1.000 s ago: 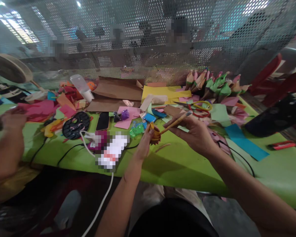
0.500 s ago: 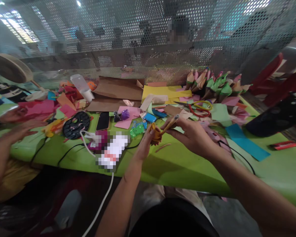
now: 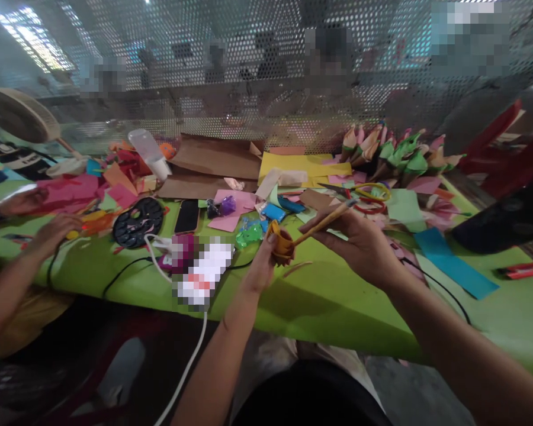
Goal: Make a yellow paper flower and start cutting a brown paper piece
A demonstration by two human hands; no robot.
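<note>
My left hand (image 3: 262,264) is closed around an orange-yellow paper flower (image 3: 283,244) with ruffled lower edges, just above the green table. A thin brown stick (image 3: 323,223) with a darker far end slants up to the right from the flower. My right hand (image 3: 359,245) pinches this stick between thumb and fingers. The stick's near end meets the flower's side; whether it is fixed there I cannot tell. On the table below the flower lies a short brown strip (image 3: 297,268).
A phone (image 3: 186,216), a paint palette (image 3: 138,222), scissors (image 3: 368,192), a blue paper strip (image 3: 456,263) and a dark bottle (image 3: 504,216) surround the work area. Several paper flowers (image 3: 400,155) stand at back right. A co-worker's hand (image 3: 55,232) works at left; cables cross the table.
The stick lies at a lower slant, and my right hand has moved slightly right. My left hand keeps the flower. The co-worker's near hand now closes by the orange piece.
</note>
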